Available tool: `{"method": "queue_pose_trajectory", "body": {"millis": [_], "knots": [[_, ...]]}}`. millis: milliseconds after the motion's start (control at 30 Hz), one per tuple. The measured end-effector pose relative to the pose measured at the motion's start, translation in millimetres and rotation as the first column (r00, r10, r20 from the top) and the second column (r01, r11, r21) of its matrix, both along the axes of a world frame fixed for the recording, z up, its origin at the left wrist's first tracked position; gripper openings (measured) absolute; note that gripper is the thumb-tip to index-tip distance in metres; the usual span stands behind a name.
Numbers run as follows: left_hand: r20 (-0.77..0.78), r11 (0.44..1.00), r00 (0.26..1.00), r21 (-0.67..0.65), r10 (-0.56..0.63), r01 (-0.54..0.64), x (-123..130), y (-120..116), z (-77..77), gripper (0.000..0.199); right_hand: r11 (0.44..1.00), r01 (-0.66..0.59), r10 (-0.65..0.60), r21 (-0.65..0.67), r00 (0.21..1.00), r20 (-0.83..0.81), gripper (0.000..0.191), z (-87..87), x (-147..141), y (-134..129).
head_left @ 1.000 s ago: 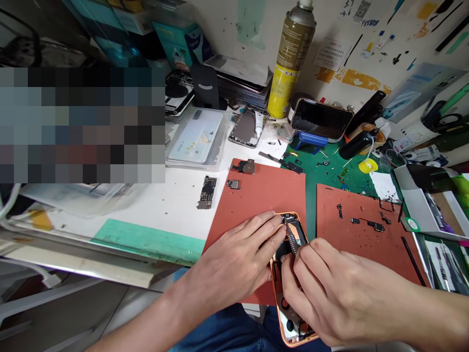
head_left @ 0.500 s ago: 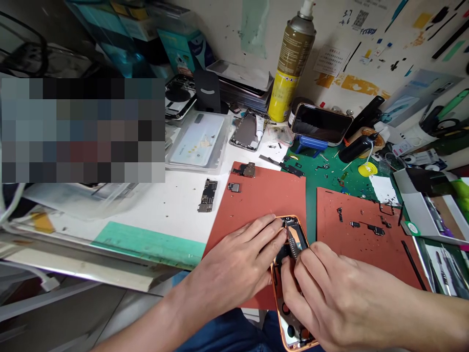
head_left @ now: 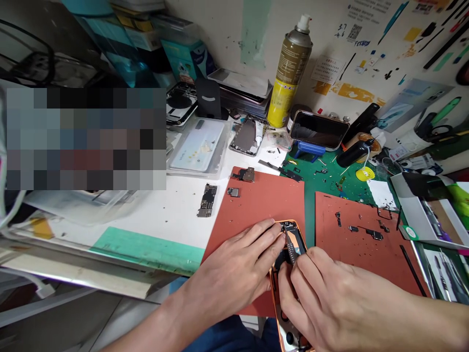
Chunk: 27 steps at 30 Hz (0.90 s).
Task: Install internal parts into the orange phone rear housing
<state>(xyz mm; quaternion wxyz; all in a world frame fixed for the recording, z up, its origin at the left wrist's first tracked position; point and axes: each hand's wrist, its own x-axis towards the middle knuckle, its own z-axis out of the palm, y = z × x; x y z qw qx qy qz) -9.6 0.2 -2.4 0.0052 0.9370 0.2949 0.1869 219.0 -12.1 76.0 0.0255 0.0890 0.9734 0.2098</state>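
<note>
An orange-edged phone frame (head_left: pixel 301 235) lies open before me, tilted, with its inner parts showing. My left hand (head_left: pixel 244 256) grips its left side, fingertips pressed on the upper left corner. In my right hand (head_left: pixel 322 293) is a pair of metal tweezers (head_left: pixel 291 249) with a ridged grip. Their tips point into the top end of the frame, close to my left fingertips, which partly hide them. Both hands cover much of the frame's middle. Beyond my left hand, a camera module (head_left: pixel 247 174) and a small metal part (head_left: pixel 233 192) rest on the red mat (head_left: pixel 267 200).
A logic board (head_left: pixel 207 200) lies on the white surface at left. Tiny parts (head_left: pixel 373 233) are scattered over a second red mat (head_left: pixel 340 259) at right. Behind stand a spray can (head_left: pixel 289 73) and a propped phone (head_left: pixel 318 129). Tools (head_left: pixel 443 274) lie at the right edge.
The whole scene sits slightly lower as the camera view has shifted. Both hands keep their grips, and the tweezers stay at the top end of the phone frame.
</note>
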Motion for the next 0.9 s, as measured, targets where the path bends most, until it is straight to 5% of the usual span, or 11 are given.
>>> {"method": "queue_pose_trajectory", "body": {"millis": [900], "knots": [[-0.012, 1.0, 1.0, -0.028, 0.003, -0.003, 0.3, 1.9, 3.3, 0.044, 0.998, 0.029, -0.03, 0.061, 0.999, 0.012, 0.025, 8.1, 1.0, 4.7]]}}
